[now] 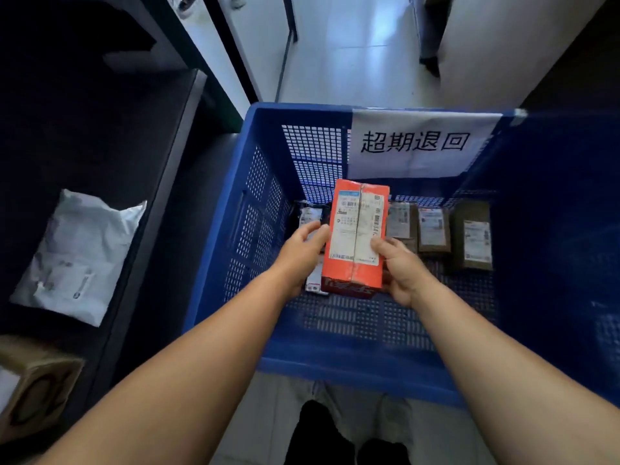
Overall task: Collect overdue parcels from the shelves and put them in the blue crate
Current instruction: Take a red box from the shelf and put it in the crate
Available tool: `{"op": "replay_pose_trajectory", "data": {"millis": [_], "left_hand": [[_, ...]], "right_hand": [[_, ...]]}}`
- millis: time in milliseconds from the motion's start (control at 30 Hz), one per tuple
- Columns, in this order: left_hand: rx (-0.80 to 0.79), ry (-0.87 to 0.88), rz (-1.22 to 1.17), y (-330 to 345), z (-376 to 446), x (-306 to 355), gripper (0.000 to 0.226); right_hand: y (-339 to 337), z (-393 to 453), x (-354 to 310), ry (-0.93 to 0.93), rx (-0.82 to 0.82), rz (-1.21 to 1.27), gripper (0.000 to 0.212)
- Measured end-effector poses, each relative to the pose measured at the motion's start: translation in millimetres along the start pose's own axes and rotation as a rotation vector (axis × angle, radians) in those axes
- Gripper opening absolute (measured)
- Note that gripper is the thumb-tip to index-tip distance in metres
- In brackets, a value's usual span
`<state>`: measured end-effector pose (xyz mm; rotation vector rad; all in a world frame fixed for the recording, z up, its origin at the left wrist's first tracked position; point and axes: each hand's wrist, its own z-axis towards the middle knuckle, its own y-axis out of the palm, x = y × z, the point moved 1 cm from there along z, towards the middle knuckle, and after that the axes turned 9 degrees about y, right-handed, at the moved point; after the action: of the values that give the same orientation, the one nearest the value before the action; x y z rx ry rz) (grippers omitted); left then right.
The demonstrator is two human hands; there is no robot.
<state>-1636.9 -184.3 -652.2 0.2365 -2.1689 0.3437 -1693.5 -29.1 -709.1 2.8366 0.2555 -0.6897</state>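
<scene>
Holding orange parcel box [356,236] w/ both hands inside blue crate [235,209], above mesh floor. Left hand [303,251] grip: fingers wrapped on box's left edge. Right hand [399,266] grip: thumb on label face, fingers curled round right side. Three brown parcels [434,229] lie in row to right, near back wall. Paper sign [416,142] on crate's far wall. White poly mailer [80,253] on dark shelf [161,169], left of crate.

The blue crate [218,229] is open at the top. Its near floor [369,320] lies bare. Brown parcels [436,229] line the far wall, and an orange box [355,236] occupies the centre-left.
</scene>
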Motion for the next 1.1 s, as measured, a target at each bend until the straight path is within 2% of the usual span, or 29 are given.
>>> {"op": "replay_pose_trajectory", "data": {"millis": [367, 500, 633, 733, 900, 1100], "left_hand": [[0.056, -0.062, 0.086, -1.5, 122.9, -108.8, 0.049], [0.083, -0.083, 0.101, -1.2, 154.1, -144.2, 0.032], [0.103, -0.111, 0.106, -3.9, 175.9, -174.4, 0.025], [0.085, -0.114, 0.116, -6.3, 185.1, -188.7, 0.024], [0.045, -0.102, 0.052, -5.6, 185.8, -190.6, 0.004], [0.057, -0.090, 0.016, -1.5, 165.0, -164.5, 0.006]], "right_hand": [[-24.7, 178.1, 111.4, 0.233, 0.176, -0.133, 0.046], [-23.9, 225.6, 131.5, 0.202, 0.241, -0.215, 0.041], [-20.1, 264.5, 152.5, 0.209, 0.260, -0.246, 0.042], [-18.1, 283.9, 161.8, 0.230, 0.271, -0.265, 0.047], [-22.2, 294.5, 163.4, 0.243, 0.332, -0.320, 0.041], [-20.1, 255.4, 129.0, 0.231, 0.305, -0.330, 0.044]]}}
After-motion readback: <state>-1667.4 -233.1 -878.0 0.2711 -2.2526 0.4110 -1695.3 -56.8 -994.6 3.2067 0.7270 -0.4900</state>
